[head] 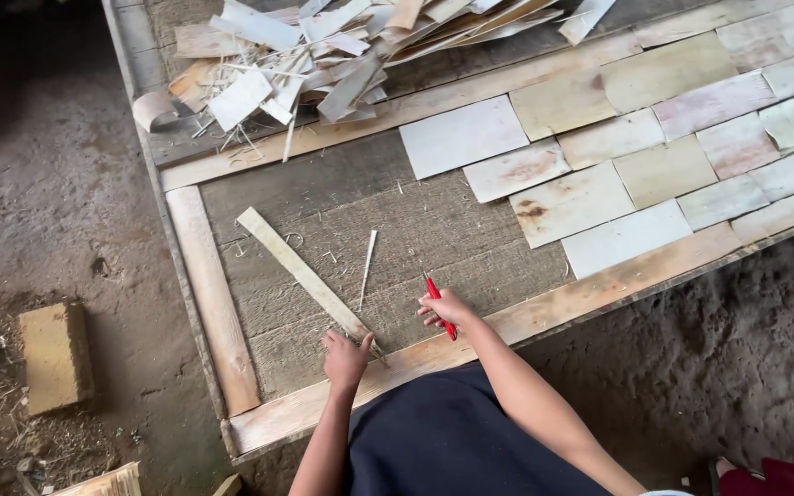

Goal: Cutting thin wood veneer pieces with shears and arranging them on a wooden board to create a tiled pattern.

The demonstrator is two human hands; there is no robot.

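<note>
One wood strip, diagonal, upper-left to lower-right

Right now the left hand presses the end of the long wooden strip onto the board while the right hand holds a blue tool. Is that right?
Not quite: the tool in the right hand is red, not blue, as the head view shows. The left hand does press the near end of the long wooden strip onto the board.

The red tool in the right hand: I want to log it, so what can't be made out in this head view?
- Red tool: right hand wraps its middle; tip too small to tell its kind.
- Long strip: left hand covers its near end.
- Scrap pile: cut off by the top edge.
- Tiled sheets: run past the right edge.
</note>
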